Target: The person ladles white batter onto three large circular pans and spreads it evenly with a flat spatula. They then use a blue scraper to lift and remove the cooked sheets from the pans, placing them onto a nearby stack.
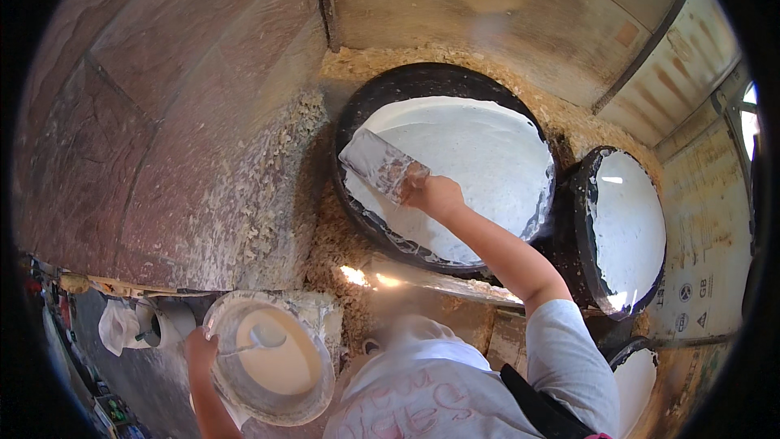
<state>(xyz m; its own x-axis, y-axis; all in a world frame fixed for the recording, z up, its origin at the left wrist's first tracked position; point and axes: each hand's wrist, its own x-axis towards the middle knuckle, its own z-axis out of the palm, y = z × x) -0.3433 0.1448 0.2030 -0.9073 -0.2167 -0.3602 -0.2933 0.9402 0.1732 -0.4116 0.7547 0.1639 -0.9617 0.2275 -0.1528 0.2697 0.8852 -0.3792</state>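
My right hand [437, 196] grips a wide rectangular scraper [381, 161] smeared with white batter. Its far edge is at the left side of a large round black griddle [439, 78]. A white layer of batter [469, 152] covers most of that griddle, leaving its dark rim bare at the top. At the lower left, my left hand [202, 346] is at the rim of a large batter-streaked basin [311, 405], closed around the handle of a ladle [268, 335]. The ladle's bowl is over the cream-coloured liquid [292, 372] in the basin.
A second round griddle [631, 225] with a white layer stands to the right, and part of a third [637, 384] shows below it. Bright flames [365, 277] glow near the large griddle's front edge. A splattered wall [183, 134] rises at left; a white container [173, 320] stands beside the basin.
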